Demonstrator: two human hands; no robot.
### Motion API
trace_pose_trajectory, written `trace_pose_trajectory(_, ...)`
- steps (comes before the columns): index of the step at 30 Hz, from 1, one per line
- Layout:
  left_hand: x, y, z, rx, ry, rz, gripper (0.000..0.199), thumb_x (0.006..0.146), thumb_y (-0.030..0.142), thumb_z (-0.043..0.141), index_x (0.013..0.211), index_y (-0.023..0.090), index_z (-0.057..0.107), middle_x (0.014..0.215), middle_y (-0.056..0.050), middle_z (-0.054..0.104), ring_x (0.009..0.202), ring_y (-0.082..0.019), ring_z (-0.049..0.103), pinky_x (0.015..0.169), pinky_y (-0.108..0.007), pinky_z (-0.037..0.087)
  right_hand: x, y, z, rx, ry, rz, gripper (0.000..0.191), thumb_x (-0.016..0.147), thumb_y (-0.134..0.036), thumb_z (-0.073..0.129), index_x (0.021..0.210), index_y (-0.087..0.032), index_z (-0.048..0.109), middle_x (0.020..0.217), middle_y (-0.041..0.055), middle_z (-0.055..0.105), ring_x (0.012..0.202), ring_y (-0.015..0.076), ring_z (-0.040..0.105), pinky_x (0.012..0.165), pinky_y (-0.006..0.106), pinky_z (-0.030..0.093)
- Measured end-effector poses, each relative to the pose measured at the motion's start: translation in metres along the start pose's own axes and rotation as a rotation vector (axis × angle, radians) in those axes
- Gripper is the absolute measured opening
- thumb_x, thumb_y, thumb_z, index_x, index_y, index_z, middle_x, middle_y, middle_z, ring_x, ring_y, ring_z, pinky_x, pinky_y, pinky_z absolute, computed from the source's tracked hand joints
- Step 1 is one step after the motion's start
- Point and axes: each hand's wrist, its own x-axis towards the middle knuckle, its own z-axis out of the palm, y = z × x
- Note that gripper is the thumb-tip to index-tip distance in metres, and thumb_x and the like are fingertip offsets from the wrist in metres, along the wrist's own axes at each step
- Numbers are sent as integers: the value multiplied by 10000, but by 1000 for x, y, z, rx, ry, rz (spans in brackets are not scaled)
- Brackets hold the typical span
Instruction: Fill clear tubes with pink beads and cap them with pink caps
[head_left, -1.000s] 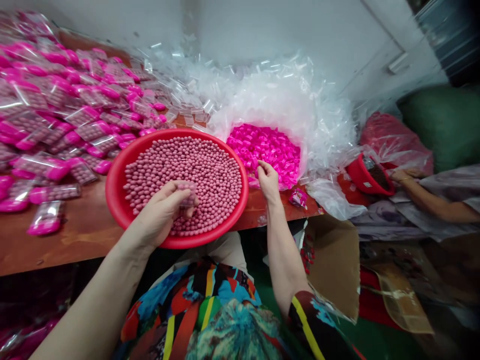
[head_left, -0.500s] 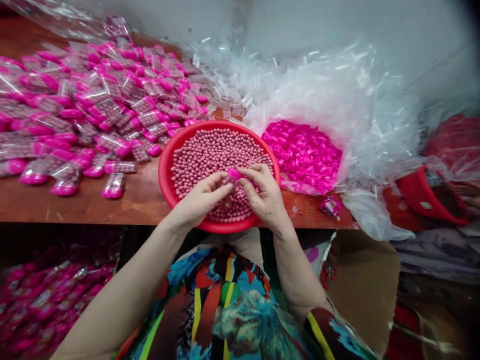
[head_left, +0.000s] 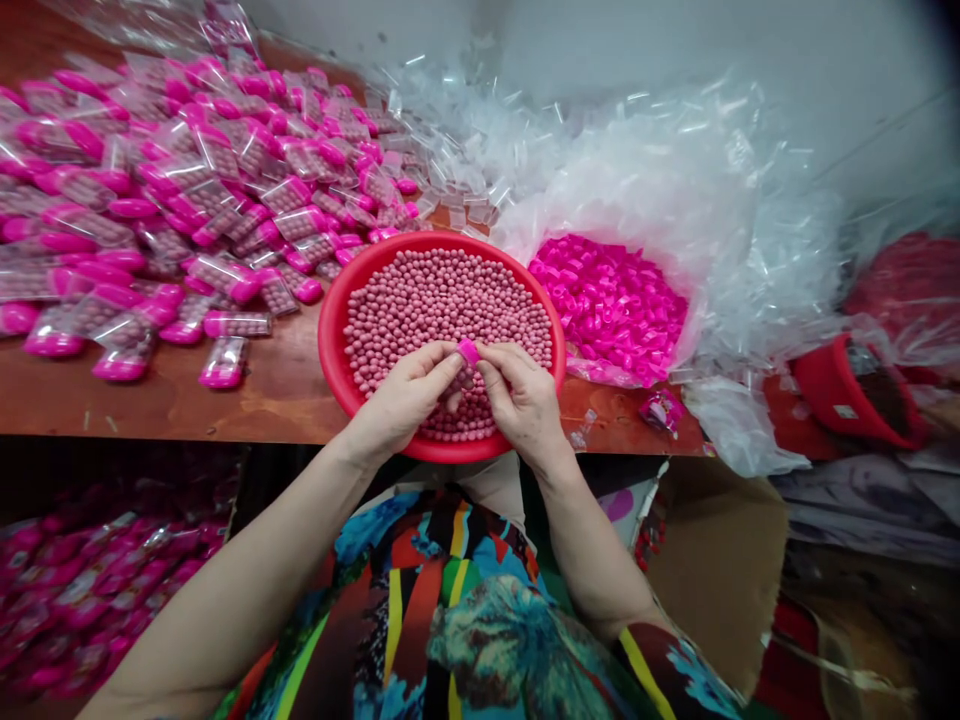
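A red bowl (head_left: 330, 350) full of small pink balls (head_left: 442, 290) stands at the table's front edge. Above its near half my left hand (head_left: 409, 395) is closed on a small clear container, mostly hidden by the fingers. A bright pink cap (head_left: 468, 351) sits at the container's upper end, between the two hands. My right hand (head_left: 525, 400) is closed too, its thumb and fingertips at the right side of the capped container. Right of the bowl, an open plastic bag holds many loose pink caps (head_left: 611, 310).
Filled containers with pink caps (head_left: 225, 200) are heaped on the table (head_left: 172, 410) at left. Clear empty containers (head_left: 645, 170) pile up behind the bag. At far right stands a red bucket (head_left: 832, 390); below it is an open cardboard box (head_left: 712, 570).
The pink cap has gone from my right fingertips onto the container's end, and my right hand has come closer to my left. The view has shifted slightly.
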Motion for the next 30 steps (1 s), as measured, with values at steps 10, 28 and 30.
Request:
trace_pose_trajectory(10,-7,11,6,143,-160,0,321,911,466,731,949,153,670,646,13,517,545,-100,440,496,-218,326,25,1,-28,141,-139,79,510,1050,-644,475,885,-230,722,793,37,685,746,176,647,739,322,570)
trace_pose_trajectory(28,2,9,6,434,-209,114,211,880,350,656,761,175,653,726,-41,629,683,-185,576,627,-290,468,38,2,-4,363,-506,328,722,1074,-682,290,1577,-198,474,1128,76,693,1002,202,684,938,360,599)
trace_pose_trajectory(30,4,6,7,438,-166,133,184,892,335,650,802,175,650,720,-32,624,678,-175,571,625,-278,452,42,11,-1,244,-373,309,685,1062,-678,373,1537,-208,524,1126,68,695,1058,213,678,1009,385,566)
